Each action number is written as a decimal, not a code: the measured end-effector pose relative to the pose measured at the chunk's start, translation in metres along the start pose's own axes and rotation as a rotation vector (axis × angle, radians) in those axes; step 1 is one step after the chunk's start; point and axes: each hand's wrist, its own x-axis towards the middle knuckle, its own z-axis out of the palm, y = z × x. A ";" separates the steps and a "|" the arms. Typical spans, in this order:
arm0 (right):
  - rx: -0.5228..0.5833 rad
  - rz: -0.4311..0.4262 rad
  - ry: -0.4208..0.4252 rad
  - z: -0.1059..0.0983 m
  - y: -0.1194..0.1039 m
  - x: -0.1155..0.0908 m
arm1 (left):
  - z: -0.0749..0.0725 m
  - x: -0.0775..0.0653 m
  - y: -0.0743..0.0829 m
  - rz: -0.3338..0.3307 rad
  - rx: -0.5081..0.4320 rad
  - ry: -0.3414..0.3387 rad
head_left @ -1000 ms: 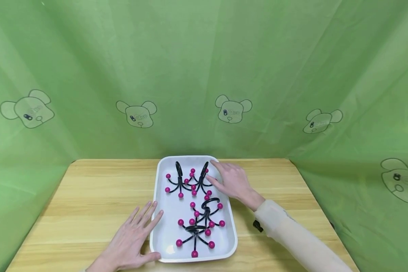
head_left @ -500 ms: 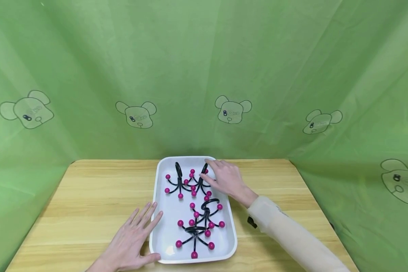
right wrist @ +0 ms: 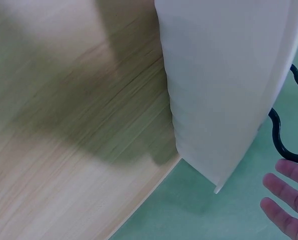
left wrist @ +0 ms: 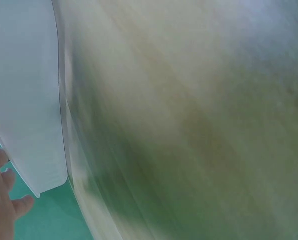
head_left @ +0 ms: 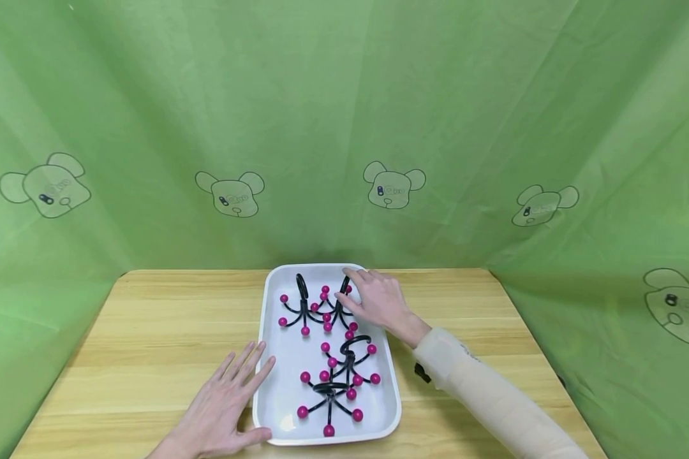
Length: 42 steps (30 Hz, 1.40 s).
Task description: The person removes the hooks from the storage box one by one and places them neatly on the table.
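Note:
In the head view, several black wire massagers with looped handles and legs tipped with pink balls stand in a white tray. At the back right massager, my right hand has its thumb and index finger on either side of the handle, with a gap between them. The right wrist view shows a black handle right at the fingertips and the other fingers fairly straight. My left hand lies spread at the tray's left side, fingertips and thumb at the rim. Another massager stands at the back left.
A front massager and a right-hand massager overlap in the head view. Beneath the tray is a wooden table. A green curtain with mouse-head drawings surrounds it at the back and sides.
My right hand has moved a little left, so its thumb and index finger now straddle the back right massager's handle. The left hand, tray and massagers stay in place.

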 end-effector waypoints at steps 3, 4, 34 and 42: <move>-0.004 -0.007 0.007 -0.001 0.000 -0.001 | 0.000 0.000 0.000 -0.001 -0.004 0.002; -0.006 -0.009 0.007 -0.001 0.000 -0.001 | 0.000 0.000 0.000 -0.001 -0.004 0.002; -0.016 -0.114 0.164 -0.006 0.002 0.005 | -0.001 -0.001 0.002 -0.012 -0.004 0.000; -0.002 -0.122 0.137 -0.008 0.003 0.009 | -0.001 -0.001 0.002 -0.020 -0.021 -0.020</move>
